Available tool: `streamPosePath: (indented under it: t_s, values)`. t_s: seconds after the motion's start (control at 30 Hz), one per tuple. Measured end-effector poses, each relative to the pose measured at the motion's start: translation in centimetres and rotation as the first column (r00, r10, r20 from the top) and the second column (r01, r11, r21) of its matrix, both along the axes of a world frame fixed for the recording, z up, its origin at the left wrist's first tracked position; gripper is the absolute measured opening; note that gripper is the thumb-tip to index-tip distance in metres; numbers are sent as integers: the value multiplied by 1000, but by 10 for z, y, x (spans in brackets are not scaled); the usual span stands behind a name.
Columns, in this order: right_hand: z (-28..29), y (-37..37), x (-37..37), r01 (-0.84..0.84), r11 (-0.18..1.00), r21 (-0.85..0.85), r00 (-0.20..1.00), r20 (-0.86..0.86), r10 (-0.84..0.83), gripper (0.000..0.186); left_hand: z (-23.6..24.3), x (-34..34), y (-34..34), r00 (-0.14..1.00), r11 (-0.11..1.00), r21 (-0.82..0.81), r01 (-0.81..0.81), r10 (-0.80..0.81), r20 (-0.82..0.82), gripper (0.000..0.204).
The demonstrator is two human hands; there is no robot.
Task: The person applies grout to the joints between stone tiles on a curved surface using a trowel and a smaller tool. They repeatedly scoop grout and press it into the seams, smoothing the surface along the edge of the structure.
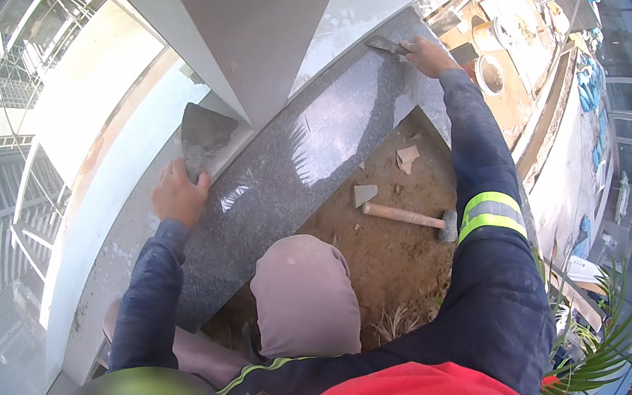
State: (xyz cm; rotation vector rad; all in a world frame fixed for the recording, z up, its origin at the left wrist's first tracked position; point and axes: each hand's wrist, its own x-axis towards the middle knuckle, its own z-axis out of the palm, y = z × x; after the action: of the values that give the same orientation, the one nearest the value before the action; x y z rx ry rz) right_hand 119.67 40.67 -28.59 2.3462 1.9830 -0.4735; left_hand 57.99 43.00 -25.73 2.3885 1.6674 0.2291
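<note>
My left hand (181, 194) is closed around a trowel with a broad, dirty grey blade (207, 127), held by the foot of a pale angular column. Far to the right, my right hand (430, 57) grips a small scraper (386, 45), its blade at the back edge of a speckled grey stone slab (266, 197). The slab runs diagonally between my two arms, with bright reflections and shadows on it. On the brown soil in front of the slab lies a hammer (406, 215) with a wooden handle and a dark head.
The pale column (249, 34) rises from the slab's back edge, between my hands. Broken tile pieces (407, 158) lie near the hammer. Buckets (489, 75) and boards stand at the right. Green palm leaves (605, 354) reach in at the lower right. My knee (304, 294) is over the soil.
</note>
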Motion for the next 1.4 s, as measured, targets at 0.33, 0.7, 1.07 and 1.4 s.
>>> streamPosePath:
  t_s: [0.33, 0.7, 1.07, 1.4]
  values:
    - [5, -7, -17, 509, 787, 349, 858, -139, -494, 40, 0, -4, 0, 1000, 1000, -23, 6, -6, 5, 40]
    - [-10, 71, -134, 755, 621, 212, 655, -287, -699, 40, 7, -3, 1, 1000, 996, -84, 6, -8, -27, 44]
    - [16, 10, -208, 673, 735, 82, 655, -527, -541, 37, 6, -5, 1, 999, 997, -73, -17, 15, -31, 42]
    - [4, -57, -160, 816, 347, -461, -361, -877, -316, 31, 1, -5, 2, 1000, 999, -42, 4, -4, 3, 40]
